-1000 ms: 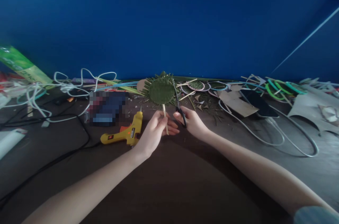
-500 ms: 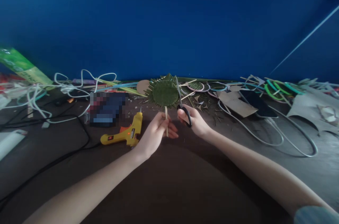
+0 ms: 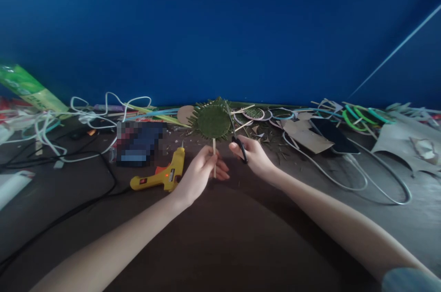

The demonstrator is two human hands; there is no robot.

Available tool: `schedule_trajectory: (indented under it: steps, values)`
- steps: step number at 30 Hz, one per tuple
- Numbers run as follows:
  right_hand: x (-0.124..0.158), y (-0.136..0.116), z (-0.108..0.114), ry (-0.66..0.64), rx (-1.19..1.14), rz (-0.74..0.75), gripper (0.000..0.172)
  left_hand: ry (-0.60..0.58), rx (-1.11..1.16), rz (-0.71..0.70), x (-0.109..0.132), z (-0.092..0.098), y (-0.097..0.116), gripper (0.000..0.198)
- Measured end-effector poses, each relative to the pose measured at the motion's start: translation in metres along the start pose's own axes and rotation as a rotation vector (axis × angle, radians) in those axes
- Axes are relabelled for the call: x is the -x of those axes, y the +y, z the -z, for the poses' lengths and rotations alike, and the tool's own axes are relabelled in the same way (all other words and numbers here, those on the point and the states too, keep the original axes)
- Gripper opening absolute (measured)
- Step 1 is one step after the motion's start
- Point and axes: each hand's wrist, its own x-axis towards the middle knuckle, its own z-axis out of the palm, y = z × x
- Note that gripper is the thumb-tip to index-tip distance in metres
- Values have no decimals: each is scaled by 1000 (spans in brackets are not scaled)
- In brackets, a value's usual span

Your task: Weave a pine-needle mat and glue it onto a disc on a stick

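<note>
A round green disc (image 3: 213, 121) with a ragged, spiky fringe stands upright on a thin wooden stick (image 3: 214, 146). My left hand (image 3: 206, 164) pinches that stick below the disc, between thumb and fingers. In my right hand (image 3: 254, 156) is a pair of scissors (image 3: 243, 149) with black handles, fingers closed round the loops. The blades point up along the right side of the fringe; whether they touch it I cannot tell. To the left of my left hand lies a yellow glue gun (image 3: 160, 179) with a small lit red light.
Behind the disc, small round framed pieces (image 3: 254, 113) and green scraps lie along the blue wall (image 3: 220, 30). A phone (image 3: 335, 136) with a pale cable rests on the right. White cords (image 3: 44, 131), black cables and a blurred-out dark object (image 3: 139, 142) are on the left.
The disc and both hands have shifted very slightly left in view. The scissors have tilted a little, their tips leaning further left by the fringe. Both grips are the same.
</note>
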Motion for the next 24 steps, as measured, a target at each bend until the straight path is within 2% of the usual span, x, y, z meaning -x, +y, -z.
schedule_trajectory:
  steps: [6,19,24]
  values:
    - [-2,2,8,-66,-105,27,47,-39,-61,-3,-2,1,1,10]
    - [-5,5,9,29,-4,29,48,-39,-113,-32,-4,6,2,9]
    - [-6,4,13,-22,-72,26,48,-54,-142,-41,-7,9,4,8]
